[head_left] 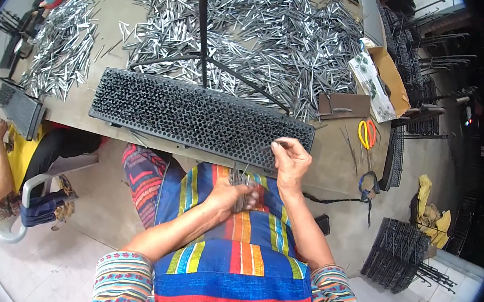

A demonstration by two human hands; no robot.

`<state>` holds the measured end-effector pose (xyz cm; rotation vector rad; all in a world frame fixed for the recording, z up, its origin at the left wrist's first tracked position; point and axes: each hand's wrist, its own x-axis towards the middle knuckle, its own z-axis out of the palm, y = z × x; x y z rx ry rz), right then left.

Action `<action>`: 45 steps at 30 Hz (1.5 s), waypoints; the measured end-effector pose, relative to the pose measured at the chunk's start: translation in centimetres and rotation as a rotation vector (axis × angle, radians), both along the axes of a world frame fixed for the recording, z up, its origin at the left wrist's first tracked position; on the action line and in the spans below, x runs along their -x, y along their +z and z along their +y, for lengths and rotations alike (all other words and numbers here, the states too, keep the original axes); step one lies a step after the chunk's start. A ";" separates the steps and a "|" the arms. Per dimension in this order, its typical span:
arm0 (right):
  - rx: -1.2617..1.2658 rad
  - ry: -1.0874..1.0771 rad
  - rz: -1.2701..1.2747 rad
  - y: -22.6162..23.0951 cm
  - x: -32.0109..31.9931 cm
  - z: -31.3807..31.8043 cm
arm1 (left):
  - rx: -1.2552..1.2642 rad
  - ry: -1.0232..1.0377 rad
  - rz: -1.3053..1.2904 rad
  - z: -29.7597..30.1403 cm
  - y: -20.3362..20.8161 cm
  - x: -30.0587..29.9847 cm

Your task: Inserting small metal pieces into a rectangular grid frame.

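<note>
My left hand (230, 197) is closed round a bundle of thin grey metal strips (243, 180) above my lap, their ends poking out past the fingers. At the right end of a long black perforated rack (196, 140), my right hand (292, 161) is raised with thumb and fingers pinched together. What that pinch holds is too small to make out. Small dark pieces fill most of the rack's holes. Along its near right part, rows of holes show bare. The rack lies at the table's front edge, a black stand (204, 41) rising behind it.
Loose metal strips (255, 28) cover much of the table (329, 160). Yellow-orange scissors (367, 134), a brown flat block (344, 106) and a cardboard box (388, 78) lie to the right. Stacked black racks (396, 255) stand lower right. At left sits another person (1, 167) beside another rack (21, 110).
</note>
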<state>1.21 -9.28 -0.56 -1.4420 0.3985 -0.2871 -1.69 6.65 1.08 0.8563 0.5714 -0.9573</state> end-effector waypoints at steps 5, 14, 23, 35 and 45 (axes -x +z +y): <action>0.253 0.019 -0.111 -0.7 -2.2 1.6 | 0.034 -0.111 -0.055 0.8 0.0 1.3; 0.502 0.024 -0.136 -1.2 -2.2 1.6 | 0.022 -0.053 -0.092 1.1 -1.0 1.2; 0.653 0.067 -0.095 -0.8 -2.3 1.7 | 0.067 0.015 -0.058 1.0 -1.4 0.8; 0.890 0.181 -0.160 -0.1 -3.1 1.1 | 0.085 0.037 -0.062 0.7 -1.7 0.5; 0.904 0.226 -0.091 -0.2 -3.0 1.3 | 0.101 0.040 -0.054 0.7 -1.3 0.3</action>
